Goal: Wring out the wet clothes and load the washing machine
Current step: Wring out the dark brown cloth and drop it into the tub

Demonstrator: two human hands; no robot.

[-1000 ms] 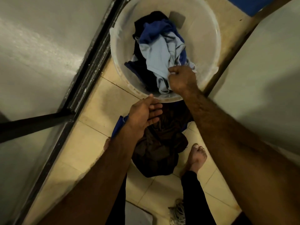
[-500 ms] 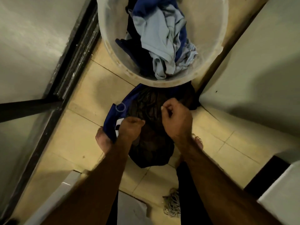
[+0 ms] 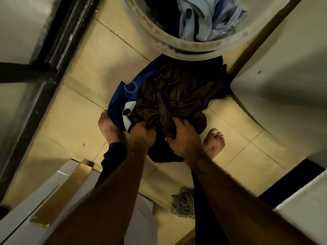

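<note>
Head view, landmark: the tub point(image 3: 177, 45) at the top edge; every place below is told from it.
Left hand point(image 3: 141, 137): below the tub, on the near edge of the heap; your fingers are curled into the brown cloth point(image 3: 177, 96) and bunch it.
Right hand point(image 3: 184, 138): just beside the left, equally far below the tub; fingers and thumb wrapped round a fold of the same cloth.
Brown cloth: heaped on the floor point(image 3: 76, 121) directly below the tub, its far edge under the rim; not yet lifted.
Blue garment point(image 3: 120, 103): under the brown cloth, showing at the heap's left side; touching your left foot point(image 3: 109, 128).
Pale blue clothes point(image 3: 203, 18): inside the tub, untouched.
Right foot point(image 3: 214, 140): below the tub and right of the heap, just beside your right hand.
Mop head point(image 3: 184, 202): well below the tub, near your legs.
White appliance point(image 3: 283, 76): right of the tub; whether it is the washing machine, I cannot tell.
Step, as I judge it: gathering the cloth to wring.
Risk: the blue garment may drag up with the brown one, tangled; wrung water would fall on tile beside your bare feet, so you could slip; a loose end may catch under the tub.
</note>
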